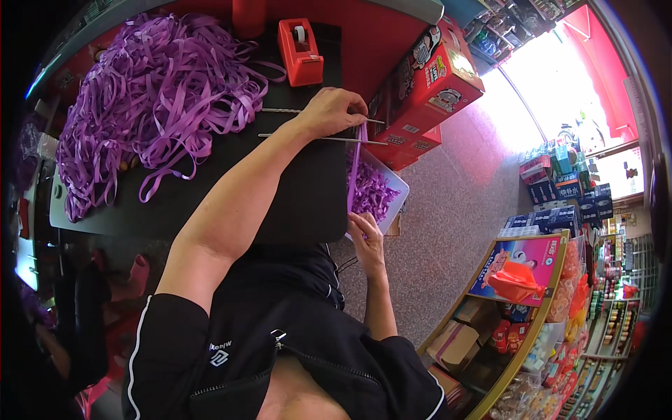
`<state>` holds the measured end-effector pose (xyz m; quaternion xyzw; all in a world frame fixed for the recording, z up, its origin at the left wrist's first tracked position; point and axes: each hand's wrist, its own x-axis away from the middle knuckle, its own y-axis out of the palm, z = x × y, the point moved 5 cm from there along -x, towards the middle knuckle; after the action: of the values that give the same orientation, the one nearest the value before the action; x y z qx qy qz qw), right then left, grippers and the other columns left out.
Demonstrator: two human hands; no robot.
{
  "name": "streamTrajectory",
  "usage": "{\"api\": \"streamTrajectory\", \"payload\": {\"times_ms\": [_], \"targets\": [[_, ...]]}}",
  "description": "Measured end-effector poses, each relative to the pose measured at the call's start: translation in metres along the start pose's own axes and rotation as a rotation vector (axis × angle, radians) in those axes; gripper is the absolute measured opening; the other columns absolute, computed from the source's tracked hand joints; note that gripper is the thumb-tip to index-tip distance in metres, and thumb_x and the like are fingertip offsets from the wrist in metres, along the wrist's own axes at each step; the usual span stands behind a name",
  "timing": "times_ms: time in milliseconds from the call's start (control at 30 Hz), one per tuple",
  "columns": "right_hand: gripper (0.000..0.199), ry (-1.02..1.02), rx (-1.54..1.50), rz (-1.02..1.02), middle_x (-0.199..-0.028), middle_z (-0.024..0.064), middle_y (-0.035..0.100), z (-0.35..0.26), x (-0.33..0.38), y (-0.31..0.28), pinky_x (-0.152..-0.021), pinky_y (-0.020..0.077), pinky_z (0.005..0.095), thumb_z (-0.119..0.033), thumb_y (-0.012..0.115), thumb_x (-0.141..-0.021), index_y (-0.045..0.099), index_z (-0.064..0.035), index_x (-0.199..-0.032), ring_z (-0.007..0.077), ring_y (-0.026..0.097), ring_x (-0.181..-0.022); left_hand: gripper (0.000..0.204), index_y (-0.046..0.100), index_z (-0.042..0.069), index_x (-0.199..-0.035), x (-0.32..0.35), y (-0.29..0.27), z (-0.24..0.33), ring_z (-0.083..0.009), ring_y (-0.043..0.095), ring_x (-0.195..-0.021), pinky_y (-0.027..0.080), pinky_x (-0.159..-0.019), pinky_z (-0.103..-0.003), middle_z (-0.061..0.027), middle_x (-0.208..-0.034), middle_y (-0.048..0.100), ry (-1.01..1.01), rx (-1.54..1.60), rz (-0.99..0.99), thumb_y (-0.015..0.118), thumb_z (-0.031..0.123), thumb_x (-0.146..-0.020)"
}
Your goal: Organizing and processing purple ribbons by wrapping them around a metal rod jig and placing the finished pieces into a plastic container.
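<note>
Beside black tabletop (301, 192), purple ribbon (355, 166) from left fingers' (356, 106) pinch to right fingers' (360, 225) pinch.

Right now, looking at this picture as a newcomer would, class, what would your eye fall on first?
Probably the big heap of purple ribbon on the left of the black table. Next, perhaps, the purple strip running past the table's right edge, between the left hand at two thin rods and the right hand below. The red tape dispenser stands out right of the heap.
</note>
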<state>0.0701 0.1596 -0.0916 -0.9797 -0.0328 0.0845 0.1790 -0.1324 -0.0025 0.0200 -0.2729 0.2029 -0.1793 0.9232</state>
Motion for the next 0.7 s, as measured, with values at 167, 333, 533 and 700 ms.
{"api": "streamTrajectory", "payload": {"times_ms": [167,333,533,700], "targets": [[0.018,-0.200,0.228,0.125,-0.087,0.0052,0.054,-0.022,0.003,-0.009,-0.069,0.0427,0.0235,-0.003,0.060,-0.088,0.066,0.0039,-0.103,0.0113,0.053,-0.078,0.024,0.069,0.003,-0.095,0.000,0.000,-0.006,-0.0256,0.067,-0.087,0.050,-0.081,-0.035,-0.0122,-0.089,0.070,-0.001,0.023,0.015,0.067,0.017,-0.076],[0.014,-0.182,0.104,0.245,-0.083,0.0067,0.056,-0.063,0.002,-0.022,-0.068,0.0419,0.0272,-0.002,0.063,-0.083,0.069,0.0017,-0.095,0.0172,0.052,-0.079,0.024,0.069,0.003,-0.095,0.000,0.001,-0.006,-0.0255,0.067,-0.087,0.050,-0.081,-0.035,-0.0124,-0.089,0.070,0.003,0.026,0.019,0.066,0.017,-0.075],[0.012,-0.357,0.091,0.290,-0.084,0.0048,0.054,-0.102,-0.027,-0.041,-0.064,0.0377,0.0236,0.001,0.058,-0.086,0.068,0.0052,-0.092,0.0111,0.047,-0.074,0.023,0.068,0.000,-0.096,0.001,0.000,-0.005,-0.0245,0.067,-0.086,0.049,-0.080,-0.034,-0.0134,-0.089,0.070,0.001,0.033,0.014,0.065,0.014,-0.078],[0.019,-0.393,-0.208,0.266,-0.090,0.0073,0.055,-0.113,-0.073,-0.056,-0.078,0.0373,0.0272,-0.008,0.054,-0.092,0.066,0.0073,-0.091,0.0145,0.050,-0.085,0.022,0.068,0.000,-0.095,-0.001,0.000,-0.007,-0.0249,0.067,-0.087,0.050,-0.081,-0.034,-0.0131,-0.089,0.070,0.017,0.027,0.016,0.065,0.013,-0.078]]}}
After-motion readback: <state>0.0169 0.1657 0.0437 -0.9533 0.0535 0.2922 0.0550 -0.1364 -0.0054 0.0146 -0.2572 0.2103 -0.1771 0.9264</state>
